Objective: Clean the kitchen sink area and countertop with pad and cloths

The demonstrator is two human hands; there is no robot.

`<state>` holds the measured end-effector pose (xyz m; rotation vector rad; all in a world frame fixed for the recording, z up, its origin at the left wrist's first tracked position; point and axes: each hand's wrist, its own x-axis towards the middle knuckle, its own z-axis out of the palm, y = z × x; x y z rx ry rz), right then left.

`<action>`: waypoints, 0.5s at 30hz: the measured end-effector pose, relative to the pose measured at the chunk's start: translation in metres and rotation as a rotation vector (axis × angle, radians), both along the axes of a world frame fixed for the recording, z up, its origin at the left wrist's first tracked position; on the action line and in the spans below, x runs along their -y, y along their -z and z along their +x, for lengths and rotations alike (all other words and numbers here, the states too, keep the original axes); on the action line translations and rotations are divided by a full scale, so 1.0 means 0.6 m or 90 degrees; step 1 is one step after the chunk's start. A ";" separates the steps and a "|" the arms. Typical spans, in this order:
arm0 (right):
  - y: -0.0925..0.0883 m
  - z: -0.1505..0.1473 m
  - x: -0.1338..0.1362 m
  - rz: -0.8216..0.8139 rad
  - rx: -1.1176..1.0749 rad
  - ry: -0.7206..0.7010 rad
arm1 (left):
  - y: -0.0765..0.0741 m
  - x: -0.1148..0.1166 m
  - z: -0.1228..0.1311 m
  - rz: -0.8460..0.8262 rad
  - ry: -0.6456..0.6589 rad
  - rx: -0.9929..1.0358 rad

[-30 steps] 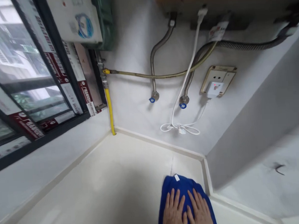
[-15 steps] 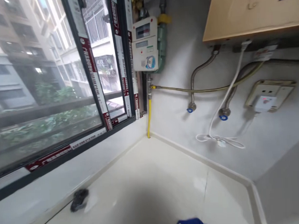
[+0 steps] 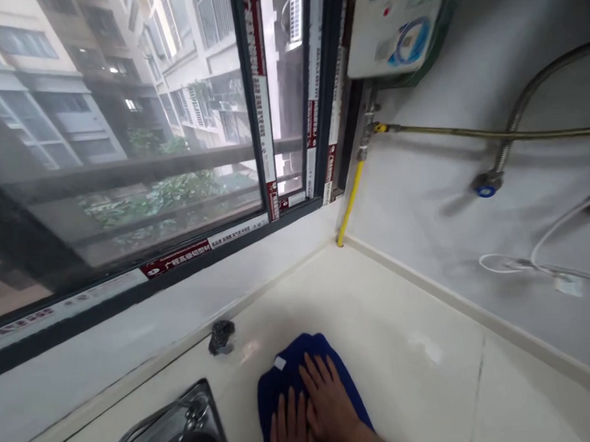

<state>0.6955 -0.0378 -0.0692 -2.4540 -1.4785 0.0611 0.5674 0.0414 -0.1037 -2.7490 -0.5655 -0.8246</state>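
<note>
A dark blue cloth (image 3: pixel 309 344) with a small white tag lies spread on the pale countertop (image 3: pixel 406 367). My left hand (image 3: pixel 289 426) rests flat on the cloth at the bottom of the view, fingers stretched forward. Beside it, my right hand (image 3: pixel 328 397) presses flat on the same cloth, its fingers extended and slightly apart. The thumb of the right hand sits close against the left hand. Neither hand grips anything. The near end of the cloth is partly hidden under the hands and forearm.
A steel sink (image 3: pixel 206 417) sits at lower left. Near the window ledge lies a dark scouring pad (image 3: pixel 222 337). A yellow pipe (image 3: pixel 351 201) meets the counter in the corner, under a gas meter (image 3: pixel 394 31). A hose (image 3: pixel 521 103) and white cable (image 3: pixel 538 248) hang on the right wall.
The view has swung left and closer to the counter. The blue cloth, earlier only an edge at the bottom, now shows largely, with both hands flat on it. The sink has come into view.
</note>
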 end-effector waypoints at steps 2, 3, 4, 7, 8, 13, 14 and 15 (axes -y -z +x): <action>-0.028 0.030 -0.046 0.000 -0.052 -0.016 | -0.020 -0.034 0.020 -0.023 -0.008 0.004; -0.036 0.047 -0.068 0.005 -0.065 -0.025 | -0.027 -0.048 0.032 -0.038 -0.022 0.002; -0.040 0.064 -0.090 0.013 -0.072 -0.035 | -0.033 -0.061 0.046 -0.056 -0.040 0.000; -0.038 0.114 -0.147 0.047 -0.070 -0.068 | -0.038 -0.095 0.092 -0.126 -0.093 -0.004; -0.036 0.130 -0.164 0.058 -0.068 -0.077 | -0.037 -0.106 0.106 -0.153 -0.103 -0.006; -0.032 0.201 -0.238 0.099 -0.078 -0.095 | -0.039 -0.160 0.174 -0.229 -0.133 -0.009; -0.032 0.212 -0.251 0.102 -0.079 -0.092 | -0.042 -0.171 0.187 -0.225 -0.141 -0.008; -0.031 0.223 -0.263 0.105 -0.079 -0.087 | -0.045 -0.182 0.199 -0.218 -0.146 -0.010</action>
